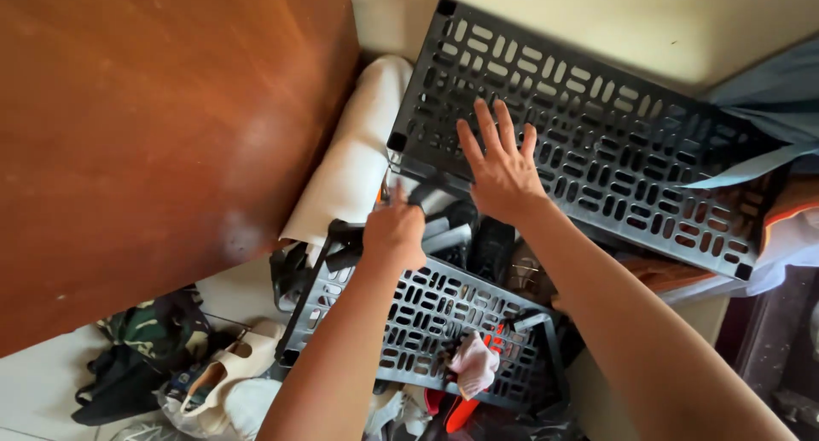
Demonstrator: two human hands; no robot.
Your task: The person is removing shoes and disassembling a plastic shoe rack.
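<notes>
Upper black plastic slotted shelf panel lies tilted against the pale wall, its near-left corner by the left hand. Right hand lies flat on it, fingers spread, gripping nothing. Left hand is closed in a fist around a thin grey metal post at that corner (exact grip partly hidden by the knuckles). Below, a second black slotted shelf panel sits lower in the same rack, with a crumpled pink cloth on it. Dark shoes show between the two panels. Left of the rack: a rolled white mat leaning upright, then a brown wooden cabinet side. On the floor, a beige sandal and camouflage fabric. Blue-grey cloth drapes over the upper panel's right end.
</notes>
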